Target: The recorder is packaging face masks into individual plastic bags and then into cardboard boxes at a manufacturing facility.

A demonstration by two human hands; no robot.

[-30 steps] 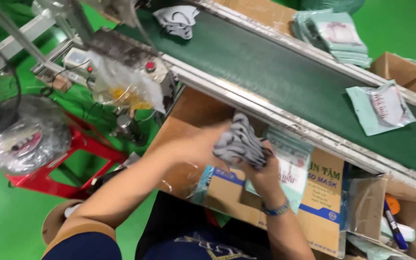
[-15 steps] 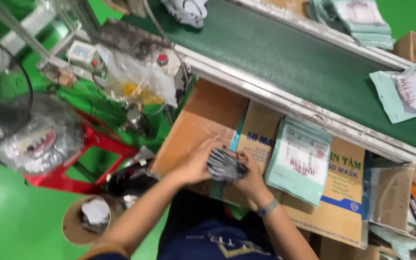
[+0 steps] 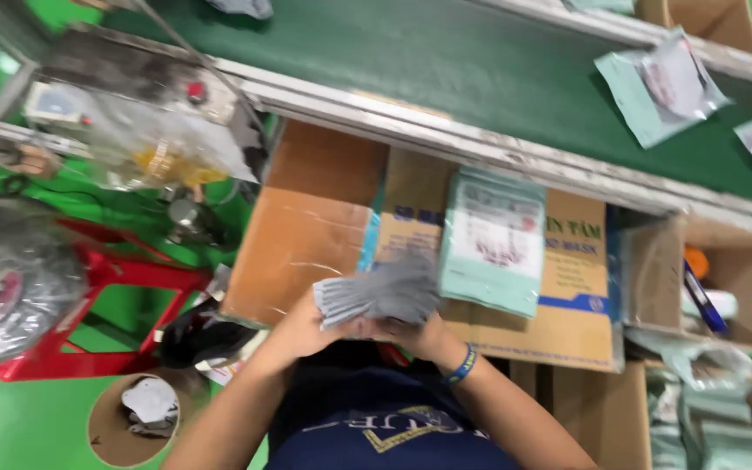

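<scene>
Close against my chest, both hands meet around a stack of grey face masks [image 3: 376,294], held just above the near edge of the cardboard-covered bench [image 3: 306,235]. My left hand [image 3: 299,329] cups the stack from beneath at its left end, fingers clamped on it; my right hand [image 3: 424,332], a blue wristband [image 3: 461,365] on its wrist, pinches the right end, its grip likewise closed on the masks. I judge the stack light, soft and floppy: thin layers that would fan out or slide apart if held at one corner, so a hold at both ends with the thumbs pressing the layers together looks safest.

Just right of the stack, a pale green packet [image 3: 493,239] lies flat on a printed carton [image 3: 567,296]. Farther off, the dark green conveyor belt [image 3: 446,70] runs across the scene, carrying another packet [image 3: 659,87] at the far right. An open box [image 3: 733,287] at right holds a blue pen [image 3: 703,300]. At left stand a red stool [image 3: 106,278] and, near me, a round tub [image 3: 137,418] of scraps on the green floor.
</scene>
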